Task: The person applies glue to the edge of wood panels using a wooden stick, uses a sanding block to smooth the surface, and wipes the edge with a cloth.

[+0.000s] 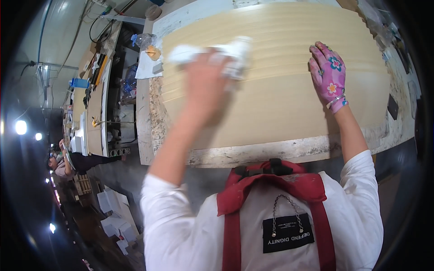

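Note:
A large tan panel [271,101] with a rippled surface lies on the worktable [253,153] in front of me. My bare left hand [207,83], smeared by motion, grips a crumpled white cloth [238,49] against the panel's left part. Toward the right side, my right hand [330,77] wears a pink flowered glove and rests flat on the panel. Its fingers are stretched out, pointing away from me, and it holds nothing.
Beyond the panel's left edge are a clear plastic bottle [144,40], a small orange-yellow object [153,53] and a grey block [158,68]. A dark flat piece [392,107] lies at the right. Another person [74,161] is far left, near a long bench [96,113].

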`<state>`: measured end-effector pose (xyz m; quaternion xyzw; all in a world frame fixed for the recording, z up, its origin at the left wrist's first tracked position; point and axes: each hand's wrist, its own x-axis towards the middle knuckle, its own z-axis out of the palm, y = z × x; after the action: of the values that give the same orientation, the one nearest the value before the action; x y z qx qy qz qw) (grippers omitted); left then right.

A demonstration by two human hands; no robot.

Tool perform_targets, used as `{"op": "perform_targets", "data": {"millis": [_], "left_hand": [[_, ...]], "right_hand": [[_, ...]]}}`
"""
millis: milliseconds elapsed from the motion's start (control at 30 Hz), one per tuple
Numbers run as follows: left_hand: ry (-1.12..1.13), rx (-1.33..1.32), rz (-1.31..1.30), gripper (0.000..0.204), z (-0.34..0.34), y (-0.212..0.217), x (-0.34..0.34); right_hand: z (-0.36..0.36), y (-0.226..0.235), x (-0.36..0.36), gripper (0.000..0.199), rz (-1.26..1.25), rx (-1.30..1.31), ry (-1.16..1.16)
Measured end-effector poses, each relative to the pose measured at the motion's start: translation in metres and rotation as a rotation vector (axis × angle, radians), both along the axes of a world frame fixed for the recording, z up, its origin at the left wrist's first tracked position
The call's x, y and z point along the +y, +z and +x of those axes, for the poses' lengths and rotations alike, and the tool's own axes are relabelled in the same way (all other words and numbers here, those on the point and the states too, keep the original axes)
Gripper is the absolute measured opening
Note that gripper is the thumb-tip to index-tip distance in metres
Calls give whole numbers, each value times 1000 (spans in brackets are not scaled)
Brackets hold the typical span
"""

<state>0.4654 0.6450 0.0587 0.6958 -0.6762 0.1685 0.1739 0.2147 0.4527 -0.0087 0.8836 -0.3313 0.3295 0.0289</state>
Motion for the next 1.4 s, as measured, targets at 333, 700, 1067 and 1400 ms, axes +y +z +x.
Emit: {"op": "perform_targets", "data": {"millis": [333, 700, 1067, 1400], "left_hand": [[165, 2, 135, 31, 70, -60, 85], [222, -75, 224, 23, 84, -11, 81], [262, 62, 6, 23, 50, 2, 52], [301, -11, -18, 37, 61, -78, 87]], "right_hand": [[1, 2, 2, 33, 33, 15, -22], [2, 0, 1, 33, 55, -6, -41], [-1, 0, 3, 30, 32, 0, -6], [6, 2, 1, 30, 40, -20, 20]]}}
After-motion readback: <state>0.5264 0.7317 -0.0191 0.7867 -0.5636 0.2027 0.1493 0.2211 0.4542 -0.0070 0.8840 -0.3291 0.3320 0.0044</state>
